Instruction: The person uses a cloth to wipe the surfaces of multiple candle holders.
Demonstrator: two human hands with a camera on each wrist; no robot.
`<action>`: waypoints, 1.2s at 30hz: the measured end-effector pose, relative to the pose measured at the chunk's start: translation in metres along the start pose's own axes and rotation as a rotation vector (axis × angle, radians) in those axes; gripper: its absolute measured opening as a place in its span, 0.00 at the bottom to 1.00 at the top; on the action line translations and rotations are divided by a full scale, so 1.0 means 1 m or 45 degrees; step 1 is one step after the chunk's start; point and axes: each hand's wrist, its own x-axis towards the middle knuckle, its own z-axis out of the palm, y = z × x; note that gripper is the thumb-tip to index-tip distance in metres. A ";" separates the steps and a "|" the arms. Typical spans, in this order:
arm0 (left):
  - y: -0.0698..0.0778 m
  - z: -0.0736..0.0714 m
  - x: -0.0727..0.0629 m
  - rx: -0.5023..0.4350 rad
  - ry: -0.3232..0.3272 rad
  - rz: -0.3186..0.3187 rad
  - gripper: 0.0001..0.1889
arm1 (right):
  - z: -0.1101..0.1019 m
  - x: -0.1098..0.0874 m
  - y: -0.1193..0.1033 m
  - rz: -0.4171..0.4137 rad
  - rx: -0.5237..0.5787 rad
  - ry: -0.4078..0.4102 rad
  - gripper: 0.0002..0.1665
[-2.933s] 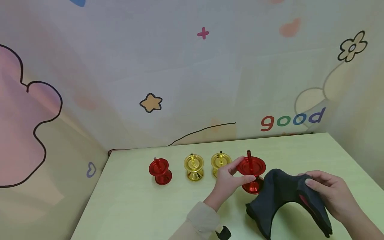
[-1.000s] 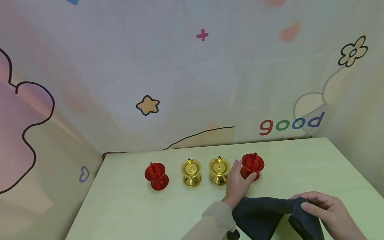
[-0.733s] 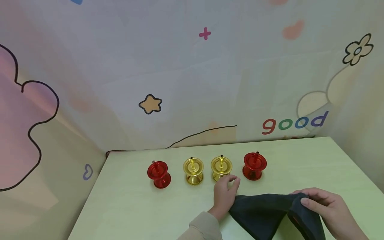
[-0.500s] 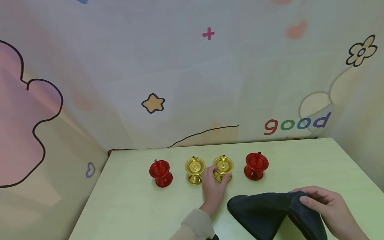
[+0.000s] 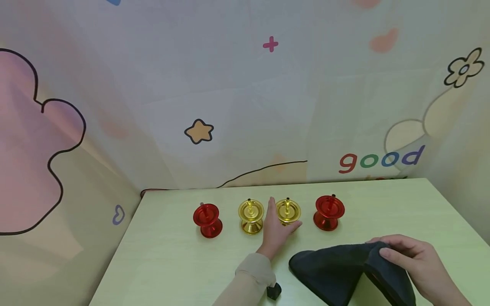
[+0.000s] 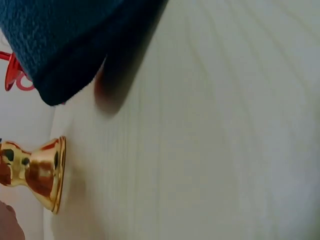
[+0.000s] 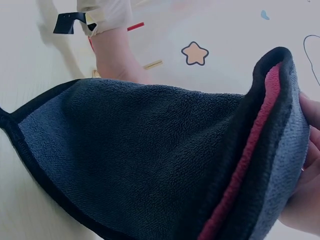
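Observation:
My left hand [image 5: 274,233] is at the right-hand gold candle holder [image 5: 293,208], with its forefinger straight along the left side and its thumb spread out in front. In the left wrist view, the flared foot of the gold candle holder [image 6: 44,172] stands on the table, with a bit of finger below it. My right hand [image 5: 415,261] pinches a dark grey towel [image 5: 333,270] by a fold. The right wrist view shows a red inner layer at the fold of the towel [image 7: 145,145]; its other end droops to the table.
Left of my left hand stand another gold candle holder [image 5: 251,212] and a red one [image 5: 208,219]. A second red candle holder [image 5: 329,210] is to the right. The pale table [image 5: 168,259] backs onto a printed cloth wall [image 5: 229,85].
My left hand has let go of the right-hand red candle holder, set back upright in the row, and moved left to the gold one. The towel in my right hand has come lower.

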 end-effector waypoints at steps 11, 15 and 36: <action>-0.007 0.004 0.004 -0.087 0.100 -0.009 0.47 | 0.002 0.004 -0.005 -0.042 0.070 -0.053 0.16; -0.004 0.004 0.001 -0.123 0.142 -0.023 0.47 | 0.003 0.005 -0.007 -0.063 0.077 -0.050 0.16; 0.039 -0.045 -0.034 0.311 -0.199 0.314 0.46 | 0.012 0.017 -0.039 -0.410 0.159 -0.065 0.21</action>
